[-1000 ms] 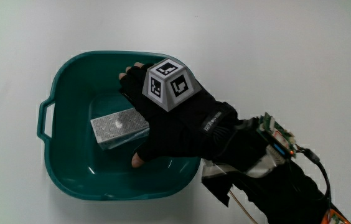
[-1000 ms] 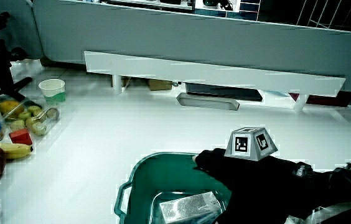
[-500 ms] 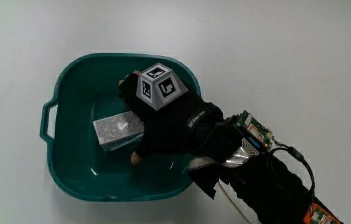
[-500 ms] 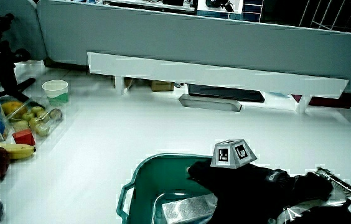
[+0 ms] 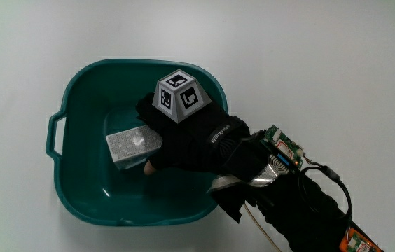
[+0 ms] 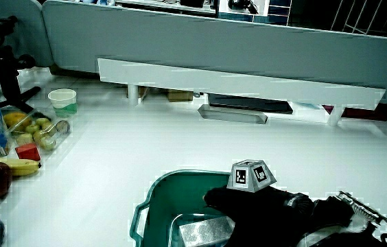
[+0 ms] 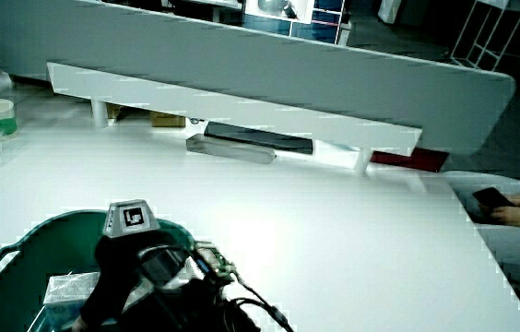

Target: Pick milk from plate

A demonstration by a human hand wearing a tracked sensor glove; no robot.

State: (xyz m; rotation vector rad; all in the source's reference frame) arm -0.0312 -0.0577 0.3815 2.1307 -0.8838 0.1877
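Milk (image 5: 134,146): a small silvery-grey carton lying flat on the floor of the basin (image 5: 78,91), the teal tub with a handle that stands in for the task's plate. Also seen in both side views (image 6: 204,232) (image 7: 68,290).
Hand (image 5: 183,136): down inside the basin, over the carton's end at about 3 o'clock of it in the main view. Also in both side views (image 6: 255,206) (image 7: 122,267).
Milk from hand: at roughly 9 o'clock of the palm in the main view, touching it.
Long axis: runs about 8 to 2 o'clock in the main view, the 2 o'clock end tucked under the palm.
State of hand: fingers curled down round the carton's nearer end, a bare fingertip (image 5: 149,168) showing against its side nearer the person. It looks like a closing grasp on the carton; whether the hold is firm I cannot tell.
Cube (image 5: 181,97): on the back of the hand, faces carrying black-and-white square patterns, no words.
Coming move, as I judge it: a straight lift out of the basin; the walls stand clear of the carton at 9 o'clock.
Writing on milk: none readable, only a pale smudge on its upper face.
Writing on glove: small white print near the wrist, too small to read.
Worktop (image 5: 323,56): white, bare round the basin in the main view.
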